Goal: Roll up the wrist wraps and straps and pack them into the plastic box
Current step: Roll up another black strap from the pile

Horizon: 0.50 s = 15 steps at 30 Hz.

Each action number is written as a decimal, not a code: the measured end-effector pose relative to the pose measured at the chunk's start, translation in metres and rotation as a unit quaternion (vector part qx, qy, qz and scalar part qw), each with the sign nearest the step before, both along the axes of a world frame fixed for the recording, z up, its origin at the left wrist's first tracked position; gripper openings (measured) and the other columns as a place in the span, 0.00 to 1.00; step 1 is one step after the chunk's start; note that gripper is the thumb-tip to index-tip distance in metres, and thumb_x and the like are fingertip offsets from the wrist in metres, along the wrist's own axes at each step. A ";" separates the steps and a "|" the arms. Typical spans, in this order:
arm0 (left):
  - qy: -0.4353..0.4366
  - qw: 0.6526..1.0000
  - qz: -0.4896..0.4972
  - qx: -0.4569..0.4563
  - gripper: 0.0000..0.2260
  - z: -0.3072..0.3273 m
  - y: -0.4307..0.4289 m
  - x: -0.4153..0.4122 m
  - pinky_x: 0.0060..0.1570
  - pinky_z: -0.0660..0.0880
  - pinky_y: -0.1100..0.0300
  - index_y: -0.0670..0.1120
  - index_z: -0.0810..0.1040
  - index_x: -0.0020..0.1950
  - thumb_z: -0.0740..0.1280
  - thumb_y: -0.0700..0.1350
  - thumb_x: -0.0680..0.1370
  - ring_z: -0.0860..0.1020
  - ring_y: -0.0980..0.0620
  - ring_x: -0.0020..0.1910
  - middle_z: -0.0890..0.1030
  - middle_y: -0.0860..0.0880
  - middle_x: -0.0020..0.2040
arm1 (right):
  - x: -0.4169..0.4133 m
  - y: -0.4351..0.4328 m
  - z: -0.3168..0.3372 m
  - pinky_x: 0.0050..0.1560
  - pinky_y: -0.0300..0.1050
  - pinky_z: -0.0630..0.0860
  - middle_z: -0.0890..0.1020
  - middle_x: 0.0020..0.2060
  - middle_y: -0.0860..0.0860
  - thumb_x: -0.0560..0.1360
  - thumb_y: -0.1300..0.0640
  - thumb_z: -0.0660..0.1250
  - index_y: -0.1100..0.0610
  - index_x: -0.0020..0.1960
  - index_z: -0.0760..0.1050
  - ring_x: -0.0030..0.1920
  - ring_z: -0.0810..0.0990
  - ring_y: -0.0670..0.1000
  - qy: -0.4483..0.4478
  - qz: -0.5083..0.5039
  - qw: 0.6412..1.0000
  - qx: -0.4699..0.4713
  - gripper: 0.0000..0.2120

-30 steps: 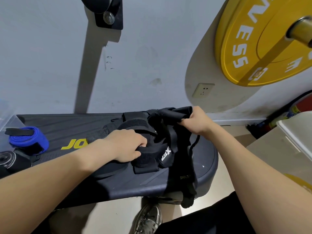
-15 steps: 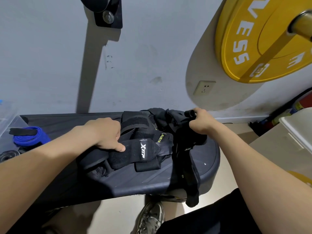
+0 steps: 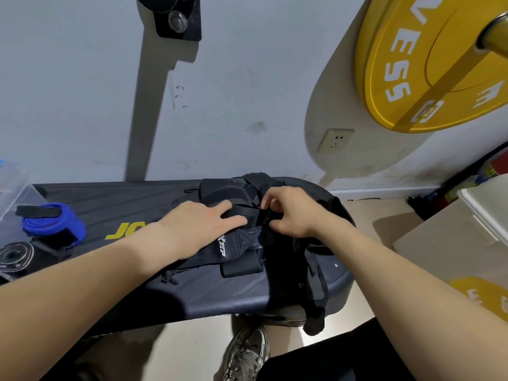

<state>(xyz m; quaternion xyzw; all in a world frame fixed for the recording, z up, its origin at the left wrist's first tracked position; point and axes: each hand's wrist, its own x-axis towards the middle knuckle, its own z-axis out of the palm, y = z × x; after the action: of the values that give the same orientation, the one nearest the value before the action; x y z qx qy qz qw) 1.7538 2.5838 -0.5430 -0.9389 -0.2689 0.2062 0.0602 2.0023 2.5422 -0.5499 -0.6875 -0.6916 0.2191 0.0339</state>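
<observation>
A tangled pile of black wrist wraps and straps [image 3: 239,251] lies on the right half of a dark bench [image 3: 115,199]. My left hand [image 3: 200,224] rests flat on the pile with fingers spread, pressing it down. My right hand [image 3: 288,213] pinches a black strap [image 3: 265,218] at the middle of the pile between thumb and fingers. One long strap end [image 3: 316,312] hangs over the bench's front edge. A rolled blue wrap [image 3: 52,224] and a rolled black wrap [image 3: 16,255] sit at the bench's left end. A clear plastic box [image 3: 13,185] shows at the far left edge.
A yellow weight plate [image 3: 428,64] on a bar hangs at the upper right. A white bin [image 3: 483,204] stands on the floor at right. The grey wall with a socket [image 3: 334,140] is right behind the bench. My shoe [image 3: 247,353] is below the bench.
My right hand came down from the far right of the pile to its middle and now pinches a strap. My left hand shifted right and flattened on the wraps.
</observation>
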 end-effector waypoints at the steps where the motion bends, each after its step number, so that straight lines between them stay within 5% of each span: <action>1: 0.001 1.000 0.005 -0.009 0.41 -0.002 -0.001 0.001 0.40 0.79 0.46 0.60 0.56 0.80 0.69 0.32 0.76 0.78 0.41 0.40 0.59 0.45 0.79 | -0.007 -0.003 -0.005 0.63 0.46 0.76 0.82 0.58 0.54 0.72 0.58 0.75 0.51 0.68 0.78 0.61 0.81 0.57 0.007 0.012 0.999 -0.030 0.25; 3: -0.001 0.999 0.021 -0.028 0.30 -0.002 -0.001 0.001 0.42 0.80 0.47 0.60 0.68 0.74 0.69 0.36 0.78 0.76 0.42 0.40 0.59 0.48 0.80 | -0.017 -0.009 -0.018 0.66 0.50 0.77 0.82 0.63 0.57 0.75 0.55 0.74 0.54 0.71 0.76 0.65 0.80 0.60 -0.023 0.035 0.996 -0.074 0.25; 6: 0.017 0.997 0.047 -0.064 0.11 0.000 0.004 -0.002 0.41 0.73 0.52 0.56 0.79 0.58 0.74 0.45 0.78 0.76 0.43 0.44 0.60 0.53 0.82 | -0.017 -0.009 -0.028 0.59 0.50 0.79 0.86 0.55 0.57 0.77 0.60 0.70 0.54 0.59 0.82 0.60 0.82 0.62 -0.013 -0.010 1.000 -0.020 0.11; 10: 0.023 0.996 0.058 -0.065 0.09 -0.002 0.005 -0.003 0.40 0.71 0.53 0.51 0.79 0.47 0.76 0.41 0.74 0.75 0.44 0.43 0.63 0.55 0.81 | -0.001 0.002 -0.013 0.52 0.44 0.79 0.83 0.39 0.45 0.72 0.60 0.75 0.51 0.45 0.80 0.47 0.84 0.51 0.035 -0.117 0.988 0.096 0.07; 15: 0.013 0.998 0.039 -0.038 0.15 -0.004 0.008 -0.006 0.39 0.72 0.50 0.52 0.76 0.54 0.72 0.34 0.75 0.78 0.42 0.45 0.64 0.53 0.79 | -0.002 -0.011 -0.011 0.47 0.39 0.81 0.86 0.35 0.42 0.66 0.45 0.82 0.49 0.42 0.87 0.41 0.85 0.44 -0.033 0.028 0.985 -0.166 0.10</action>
<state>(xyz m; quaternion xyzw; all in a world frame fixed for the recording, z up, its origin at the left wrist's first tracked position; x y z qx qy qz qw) 1.7483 2.5915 -0.5472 -0.9266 -0.2965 0.2305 0.0198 1.9998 2.5313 -0.5614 -0.6708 -0.6653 0.3089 -0.1092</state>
